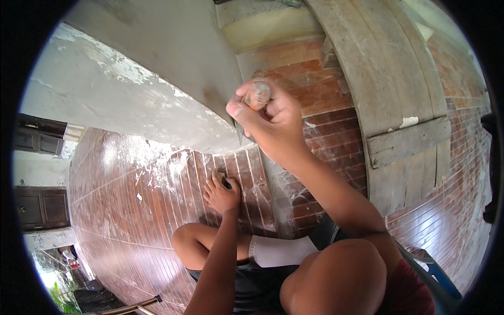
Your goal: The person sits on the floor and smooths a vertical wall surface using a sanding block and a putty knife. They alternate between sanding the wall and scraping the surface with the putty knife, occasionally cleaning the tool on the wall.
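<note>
My right hand [275, 107] is raised beside the corner of the grey wall [173, 68], fingers wrapped round a bladed hand tool [259, 94]. Its worn, rounded handle end faces me. A thin grey blade points down along the wall's edge; its exact shape is partly hidden by my fingers. Low on the left, my left hand [222, 195] rests at the reddish tiled floor [157, 210], near the foot of the wall. Its fingers curl over a small object, dark with a light brown edge, mostly covered by the hand.
A weathered plank door [388, 68] with a wooden crosspiece [409, 140] stands to the right. White paint flakes [139, 197] and dust lie on the floor along the wall. Dark cabinet doors [42, 207] are at far left. My bent knees [336, 278] are close below.
</note>
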`<state>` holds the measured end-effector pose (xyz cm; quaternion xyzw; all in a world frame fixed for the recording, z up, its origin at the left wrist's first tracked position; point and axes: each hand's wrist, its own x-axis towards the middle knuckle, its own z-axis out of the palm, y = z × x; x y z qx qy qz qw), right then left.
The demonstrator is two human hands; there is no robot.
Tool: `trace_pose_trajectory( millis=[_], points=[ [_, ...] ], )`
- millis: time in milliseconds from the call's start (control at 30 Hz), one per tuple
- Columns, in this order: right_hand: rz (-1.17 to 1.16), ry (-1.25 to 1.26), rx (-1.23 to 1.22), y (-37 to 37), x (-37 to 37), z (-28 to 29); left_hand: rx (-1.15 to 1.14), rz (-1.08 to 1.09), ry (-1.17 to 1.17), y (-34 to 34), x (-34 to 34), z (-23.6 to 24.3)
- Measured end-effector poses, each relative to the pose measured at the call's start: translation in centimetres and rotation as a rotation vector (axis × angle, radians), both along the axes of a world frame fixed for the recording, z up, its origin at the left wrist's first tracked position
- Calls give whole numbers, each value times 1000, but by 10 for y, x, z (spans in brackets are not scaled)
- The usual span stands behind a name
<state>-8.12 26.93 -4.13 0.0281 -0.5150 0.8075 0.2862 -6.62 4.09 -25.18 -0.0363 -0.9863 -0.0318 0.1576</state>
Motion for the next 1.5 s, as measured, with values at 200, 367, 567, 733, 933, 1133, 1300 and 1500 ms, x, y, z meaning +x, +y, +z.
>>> trace_pose_trajectory(
  millis=[200,367,567,733,933,1133,1300,1500],
  points=[
    [7,-43,0,-1,1,-6,-12,-2,27,0,0,0],
    [-7,1,-11,1,0,-2,-8,-9,41,-1,0,-1],
    [-18,29,15,-4,-3,-5,-22,6,25,0,0,-1],
    [7,-2,220,-10,-6,-5,-16,2,16,-1,-1,-2],
    [30,101,60,2,-7,4,3,3,2,-1,0,-1],
    [34,57,-13,13,-6,6,-24,32,-14,1,1,1],
    [16,38,4,7,-3,7,12,-1,14,0,1,1],
    [48,98,0,8,1,15,-22,3,47,0,1,1]
  ],
)
